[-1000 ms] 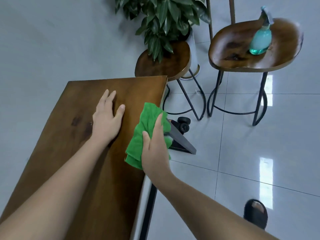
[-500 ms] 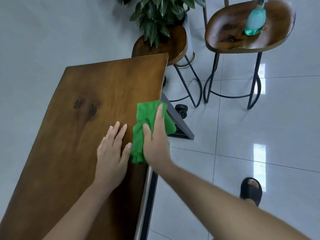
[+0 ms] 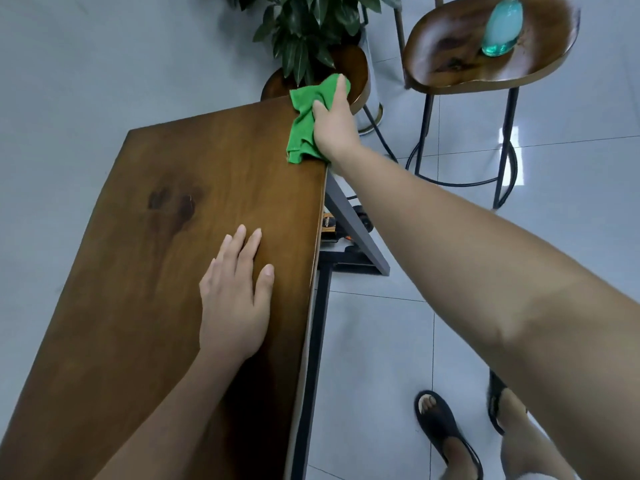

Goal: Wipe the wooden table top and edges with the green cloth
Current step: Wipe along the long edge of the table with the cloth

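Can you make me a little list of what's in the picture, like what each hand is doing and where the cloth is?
table: wooden table, brown top with a dark knot
cloth: green cloth, at the table's far right corner
right hand: right hand, gripping the cloth at that corner
left hand: left hand, flat on the table top, holding nothing
stool: wooden stool past the table
bottle: blue-green spray bottle standing on the stool
plant: leafy plant behind the table

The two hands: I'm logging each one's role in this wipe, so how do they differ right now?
The right hand grips the green cloth at the far right corner of the wooden table; the left hand holds nothing. The right arm is stretched far out; the left hand rests nearer the person. The right hand's fingers curl around the cloth; the left lies flat, fingers extended. Both are bare and on the table's right side.
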